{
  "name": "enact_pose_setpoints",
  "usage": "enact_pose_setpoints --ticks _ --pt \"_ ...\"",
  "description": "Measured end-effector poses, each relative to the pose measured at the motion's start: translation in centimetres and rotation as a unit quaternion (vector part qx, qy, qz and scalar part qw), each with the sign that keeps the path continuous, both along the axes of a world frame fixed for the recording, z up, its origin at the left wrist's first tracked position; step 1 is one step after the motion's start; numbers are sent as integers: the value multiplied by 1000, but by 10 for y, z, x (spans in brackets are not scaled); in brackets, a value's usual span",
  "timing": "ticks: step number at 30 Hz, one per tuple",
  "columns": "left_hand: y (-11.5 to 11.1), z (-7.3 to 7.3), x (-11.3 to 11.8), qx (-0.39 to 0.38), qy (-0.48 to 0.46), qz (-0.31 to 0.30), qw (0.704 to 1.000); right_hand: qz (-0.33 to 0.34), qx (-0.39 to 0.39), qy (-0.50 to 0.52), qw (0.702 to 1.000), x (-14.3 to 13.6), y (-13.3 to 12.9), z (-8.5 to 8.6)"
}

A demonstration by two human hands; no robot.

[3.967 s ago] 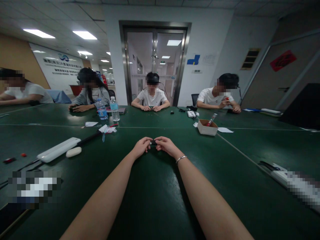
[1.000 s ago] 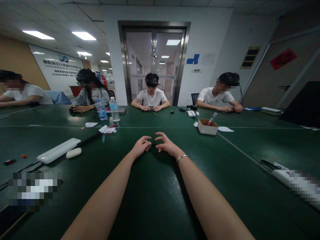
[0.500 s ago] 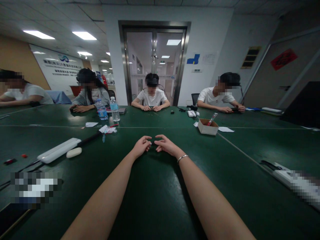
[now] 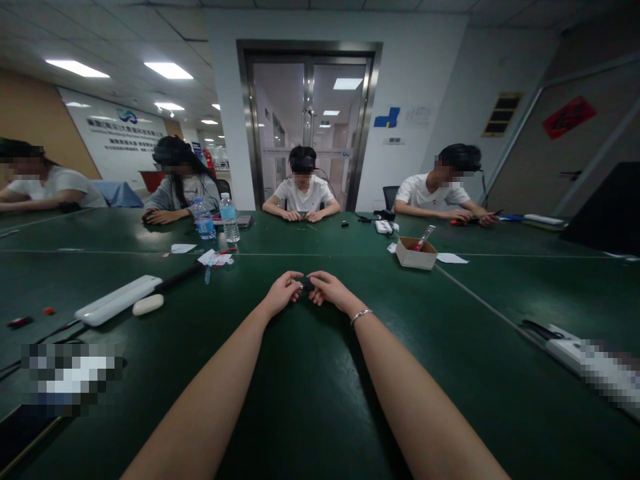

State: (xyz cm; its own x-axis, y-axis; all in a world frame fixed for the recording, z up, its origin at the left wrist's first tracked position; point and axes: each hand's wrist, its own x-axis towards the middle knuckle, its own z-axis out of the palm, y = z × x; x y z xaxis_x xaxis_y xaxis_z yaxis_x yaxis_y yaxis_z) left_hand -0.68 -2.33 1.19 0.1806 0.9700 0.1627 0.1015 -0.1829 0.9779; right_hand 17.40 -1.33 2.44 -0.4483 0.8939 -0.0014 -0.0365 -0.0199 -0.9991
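Note:
Both hands meet over the green table (image 4: pixel 310 373), fingertips nearly touching. My left hand (image 4: pixel 284 293) is closed in a pinch on a small piece with a bright silver bit, too small to name. Opposite it, my right hand (image 4: pixel 333 293), with a silver bracelet (image 4: pixel 361 316) at its wrist, pinches a small dark piece (image 4: pixel 307 285). Whether the two pieces are joined or apart I cannot tell. Fingers hide most of both.
On the left lie a long white device (image 4: pixel 120 300) and a white oval object (image 4: pixel 149 305). Two water bottles (image 4: pixel 230 220) stand farther back, near scraps of paper (image 4: pixel 215 258). A cardboard box (image 4: pixel 415 253) holds a red-and-silver item. A white power strip (image 4: pixel 575 353) lies right. Several people sit opposite.
My right hand has shifted slightly left, narrowing the gap to my left hand, which stays put. At the far right, a person's hands have moved apart.

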Motion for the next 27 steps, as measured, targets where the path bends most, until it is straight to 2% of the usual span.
enact_pose_setpoints --ticks 4,9,14,19,21,24,27 --pt "1 -1 -1 0 1 -1 1000 25 20 45 998 3 -1 0" --pt "-1 1 0 -5 4 -2 1000 5 2 -18 1000 1 3 -4" --pt "-2 3 1 -15 -7 5 1000 61 40 25 997 4 2 -3" --pt "-3 4 1 -18 2 3 1000 8 4 -22 1000 1 5 -5" --pt "-3 5 1 -17 9 4 1000 18 18 -24 999 1 5 -5" --pt "-4 5 1 -17 17 4 1000 43 37 23 998 5 4 -4" --pt "-4 5 2 -11 19 -2 1000 25 11 19 999 5 3 -3"
